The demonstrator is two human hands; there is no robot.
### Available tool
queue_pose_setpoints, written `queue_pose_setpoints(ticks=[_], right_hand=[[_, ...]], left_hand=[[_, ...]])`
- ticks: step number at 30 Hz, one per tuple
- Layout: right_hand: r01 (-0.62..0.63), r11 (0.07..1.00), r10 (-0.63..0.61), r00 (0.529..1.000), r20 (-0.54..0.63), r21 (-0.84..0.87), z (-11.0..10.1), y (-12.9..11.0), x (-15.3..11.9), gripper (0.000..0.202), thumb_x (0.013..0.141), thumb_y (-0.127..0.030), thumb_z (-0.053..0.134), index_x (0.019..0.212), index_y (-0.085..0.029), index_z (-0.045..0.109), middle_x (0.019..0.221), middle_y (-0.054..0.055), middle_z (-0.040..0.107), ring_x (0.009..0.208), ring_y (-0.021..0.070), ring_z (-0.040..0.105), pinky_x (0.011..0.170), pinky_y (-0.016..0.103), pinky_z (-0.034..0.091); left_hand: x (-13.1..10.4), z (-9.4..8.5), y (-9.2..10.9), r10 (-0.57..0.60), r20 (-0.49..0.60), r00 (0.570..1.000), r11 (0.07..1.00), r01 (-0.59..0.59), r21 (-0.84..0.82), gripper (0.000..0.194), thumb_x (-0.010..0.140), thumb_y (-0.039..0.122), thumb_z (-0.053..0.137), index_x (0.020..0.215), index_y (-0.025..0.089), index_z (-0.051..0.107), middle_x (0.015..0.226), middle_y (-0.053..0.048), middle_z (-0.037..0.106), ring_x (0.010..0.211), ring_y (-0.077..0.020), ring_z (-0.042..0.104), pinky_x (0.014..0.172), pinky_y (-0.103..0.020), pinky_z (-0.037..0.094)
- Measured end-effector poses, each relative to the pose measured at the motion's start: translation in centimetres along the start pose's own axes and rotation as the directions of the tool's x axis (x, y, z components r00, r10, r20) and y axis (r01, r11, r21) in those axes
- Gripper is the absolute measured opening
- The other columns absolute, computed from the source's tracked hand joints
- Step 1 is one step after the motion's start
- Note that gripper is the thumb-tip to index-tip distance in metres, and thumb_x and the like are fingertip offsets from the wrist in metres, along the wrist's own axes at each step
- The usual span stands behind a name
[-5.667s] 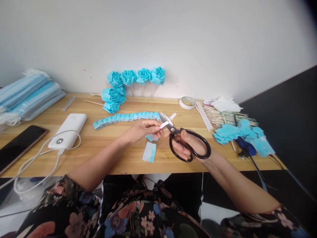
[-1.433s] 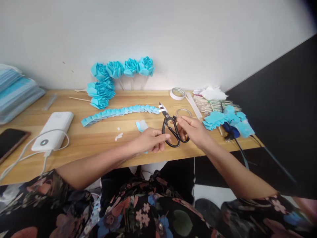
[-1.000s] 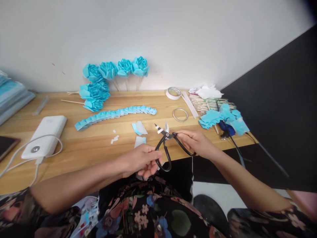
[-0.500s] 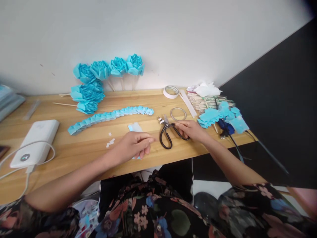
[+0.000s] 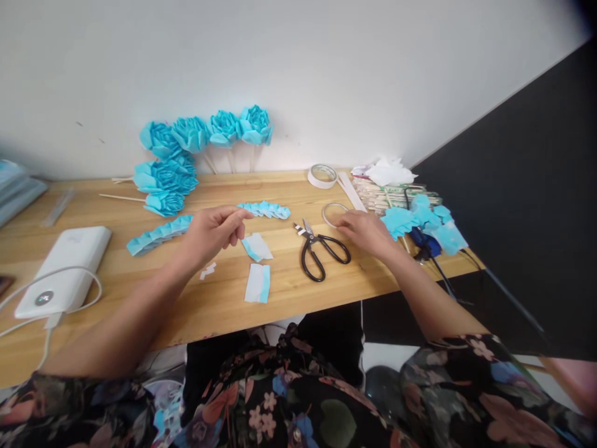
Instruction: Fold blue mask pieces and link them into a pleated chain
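Note:
My left hand (image 5: 219, 229) hovers over the blue folded strip (image 5: 161, 234), its fingers curled together; whatever they pinch is too small to make out. At the thin ring (image 5: 330, 214), my right hand (image 5: 364, 229) has its fingers bent over the ring's right side, and the fingertips are partly hidden. Between the hands lie black-handled scissors (image 5: 314, 249) with slightly parted blades and a striped scrap on one blade. Two white-and-blue pieces, one upper (image 5: 259, 246) and one lower (image 5: 257, 283), rest below my left hand.
Blue paper flowers (image 5: 165, 176) on sticks stand and lie at the back left. A tape roll (image 5: 321, 176) sits behind the ring. At right are bundled sticks (image 5: 382, 193) and blue petals (image 5: 398, 221). A white power bank (image 5: 65, 270) with a cable lies left.
My left hand has moved up and left, uncovering the white-and-blue pieces. My right hand has let go of the scissors and moved up to the ring.

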State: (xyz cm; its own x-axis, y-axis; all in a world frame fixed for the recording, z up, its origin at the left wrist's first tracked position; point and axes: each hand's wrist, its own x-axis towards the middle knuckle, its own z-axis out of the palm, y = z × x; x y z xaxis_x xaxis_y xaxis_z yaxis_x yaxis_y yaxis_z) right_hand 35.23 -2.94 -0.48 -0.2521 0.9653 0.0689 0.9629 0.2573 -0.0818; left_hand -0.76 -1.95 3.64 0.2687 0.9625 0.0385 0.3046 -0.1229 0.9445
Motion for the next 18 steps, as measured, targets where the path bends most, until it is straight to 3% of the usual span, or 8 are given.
queue_pose_setpoints(ticks=[5, 8, 12, 15, 18], right_hand=[[0.012, 0.999, -0.012, 1.0, -0.006, -0.037, -0.4, 0.3, 0.7, 0.021, 0.094, -0.027, 0.053, 0.095, -0.02, 0.074, 0.093, 0.008, 0.074, 0.087, 0.0228, 0.065, 0.072, 0.031, 0.04], [0.026, 0.997, -0.03, 0.998, -0.058, -0.074, -0.7, -0.8, 2.0, 0.025, 0.095, -0.026, 0.051, 0.098, -0.019, 0.074, 0.097, 0.011, 0.074, 0.091, 0.0252, 0.066, 0.077, 0.034, 0.042], [0.088, 0.987, -0.059, 0.975, -0.213, 0.131, -1.5, -4.9, 3.3, 0.03, 0.098, -0.026, 0.047, 0.109, -0.016, 0.073, 0.111, 0.013, 0.074, 0.104, 0.0287, 0.066, 0.088, 0.038, 0.045], [0.217, 0.932, -0.191, 0.975, -0.115, 0.291, -1.9, -9.0, 3.6, 0.025, 0.096, -0.028, 0.053, 0.11, -0.022, 0.073, 0.109, 0.007, 0.076, 0.1, 0.0257, 0.069, 0.086, 0.036, 0.047], [0.323, 0.902, -0.339, 0.941, 0.008, 0.288, -1.7, -12.3, 4.2, 0.022, 0.096, -0.025, 0.053, 0.104, -0.023, 0.074, 0.105, 0.005, 0.077, 0.095, 0.0239, 0.07, 0.082, 0.034, 0.046]], left_hand=[[0.7, -0.3, -2.0, -0.022, -0.063, 0.998, 0.999, 0.02, -0.034, 0.029, 0.084, 0.039, 0.057, 0.087, 0.014, 0.072, 0.06, 0.0, 0.06, 0.046, -0.0088, 0.049, 0.041, -0.019, 0.036], [0.7, -0.5, -2.6, -0.003, -0.103, 0.995, 1.0, 0.003, -0.005, 0.028, 0.086, 0.038, 0.056, 0.083, 0.014, 0.071, 0.059, 0.0, 0.06, 0.047, -0.0086, 0.049, 0.044, -0.019, 0.036], [0.4, -0.5, -2.6, 0.048, -0.126, 0.991, 0.997, -0.041, 0.064, 0.031, 0.088, 0.04, 0.055, 0.081, 0.014, 0.071, 0.059, 0.0, 0.058, 0.049, -0.0087, 0.048, 0.047, -0.02, 0.036], [0.3, -0.2, -2.5, 0.071, -0.138, 0.988, 0.996, -0.064, 0.056, 0.028, 0.086, 0.036, 0.056, 0.093, 0.014, 0.072, 0.063, 0.0, 0.06, 0.05, -0.0085, 0.047, 0.049, -0.02, 0.036], [0.3, 0.0, -2.6, 0.072, -0.138, 0.988, 0.996, -0.065, 0.055, 0.029, 0.085, 0.031, 0.055, 0.101, 0.013, 0.072, 0.066, 0.0, 0.061, 0.052, -0.0088, 0.048, 0.051, -0.02, 0.037]])
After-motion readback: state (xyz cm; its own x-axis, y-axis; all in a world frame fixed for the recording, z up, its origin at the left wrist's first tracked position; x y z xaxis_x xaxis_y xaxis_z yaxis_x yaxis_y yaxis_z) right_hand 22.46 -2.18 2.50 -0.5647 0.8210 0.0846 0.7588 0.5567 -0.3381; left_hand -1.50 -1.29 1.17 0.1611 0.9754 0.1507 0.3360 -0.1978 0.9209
